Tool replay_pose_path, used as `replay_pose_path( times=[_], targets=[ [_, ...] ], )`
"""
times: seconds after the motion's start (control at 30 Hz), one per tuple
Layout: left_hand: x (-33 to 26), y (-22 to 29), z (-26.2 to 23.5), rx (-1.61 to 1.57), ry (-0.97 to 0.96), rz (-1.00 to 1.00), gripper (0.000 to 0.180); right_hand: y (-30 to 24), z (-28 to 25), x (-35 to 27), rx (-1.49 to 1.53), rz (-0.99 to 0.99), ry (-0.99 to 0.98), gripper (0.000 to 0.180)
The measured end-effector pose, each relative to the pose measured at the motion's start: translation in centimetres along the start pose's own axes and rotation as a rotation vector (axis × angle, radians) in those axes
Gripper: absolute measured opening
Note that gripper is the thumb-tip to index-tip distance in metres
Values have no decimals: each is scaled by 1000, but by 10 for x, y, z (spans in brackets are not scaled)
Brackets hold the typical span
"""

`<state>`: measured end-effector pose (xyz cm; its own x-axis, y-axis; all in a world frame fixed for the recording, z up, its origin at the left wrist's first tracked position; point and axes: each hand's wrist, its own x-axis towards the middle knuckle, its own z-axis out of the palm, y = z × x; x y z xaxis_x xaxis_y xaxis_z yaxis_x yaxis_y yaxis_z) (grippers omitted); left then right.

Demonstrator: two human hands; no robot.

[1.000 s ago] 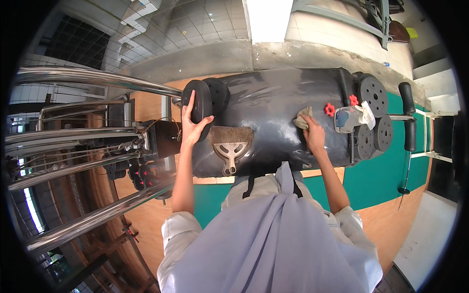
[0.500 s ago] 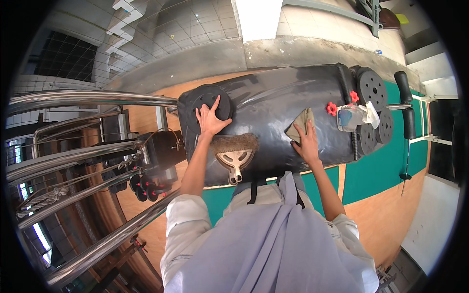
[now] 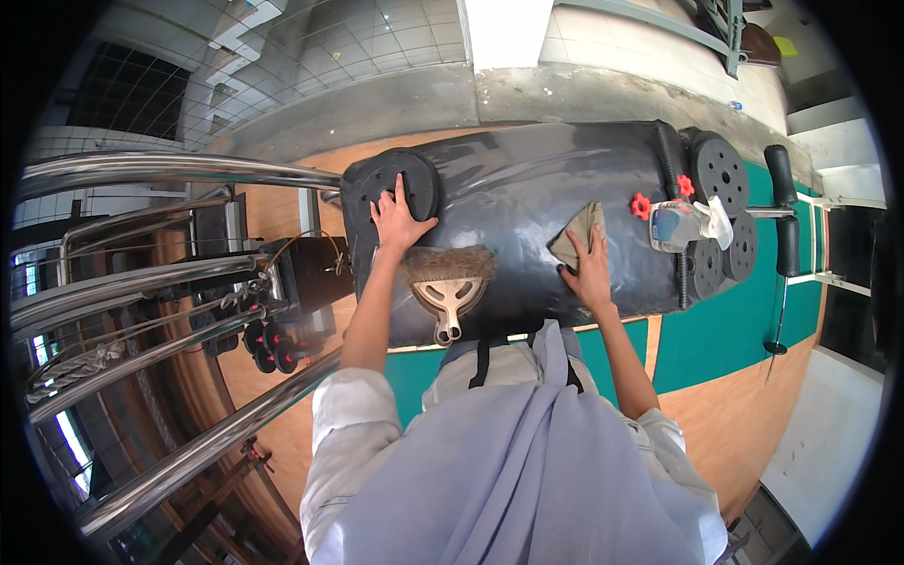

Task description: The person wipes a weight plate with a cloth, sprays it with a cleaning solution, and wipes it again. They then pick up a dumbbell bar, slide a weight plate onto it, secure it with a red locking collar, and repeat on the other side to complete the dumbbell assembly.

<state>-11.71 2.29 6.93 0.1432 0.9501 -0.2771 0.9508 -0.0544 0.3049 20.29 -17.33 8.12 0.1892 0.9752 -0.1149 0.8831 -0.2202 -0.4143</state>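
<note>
1. Cloth (image 3: pixel 569 247), olive and folded, lies on the black worktop (image 3: pixel 518 174), a little right of its middle, partly under our right hand (image 3: pixel 591 279).
2. We keep that right hand wide over the cloth's near right part, with its fingers extended and its thumb apart.
3. Our left hand (image 3: pixel 397 229) is spread wide too, its fingers touching a round black weight plate (image 3: pixel 423 185) at the worktop's left end.
4. Between our hands, nearer the left one, we see a brush (image 3: pixel 449 291), its brown bristles on the far side and its pale handle toward us.
5. Right of the cloth we have a spray bottle (image 3: pixel 672 227), its white head toward the right, near two red knobs (image 3: pixel 641 206).
6. Farther right, we see more round black plates (image 3: pixel 718 175) clustered at the worktop's right end, near a green mat (image 3: pixel 716 339).
</note>
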Motion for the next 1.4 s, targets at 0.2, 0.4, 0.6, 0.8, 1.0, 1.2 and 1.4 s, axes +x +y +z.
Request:
replay_pose_path(
  times=[0.2, 0.4, 0.6, 0.8, 1.0, 1.2, 1.4],
  targets=[
    [-8, 13, -1, 0, -24, 70, 114, 2, 6, 0, -1, -23, 36, 79],
    [-11, 39, 9, -12, -46, 164, 114, 6, 9, 1, -16, -26, 22, 79],
    [-10, 50, 14, 25, -16, 184, 115, 5, 10, 0, -5, -48, 55, 79],
    [-9, 48, 15, 45, -19, 190, 116, 2, 6, 0, -5, -60, 54, 81],
    [-16, 50, 18, 187, -32, 204, 123, 0, 0, -1, 59, -44, 63, 84],
    [-26, 50, 20, 176, 7, 181, 129, -2, -3, 2, 48, -56, 77, 86],
    [-28, 50, 18, 149, -20, 151, 130, -8, -8, 1, 86, -74, 128, 84]
  ],
)
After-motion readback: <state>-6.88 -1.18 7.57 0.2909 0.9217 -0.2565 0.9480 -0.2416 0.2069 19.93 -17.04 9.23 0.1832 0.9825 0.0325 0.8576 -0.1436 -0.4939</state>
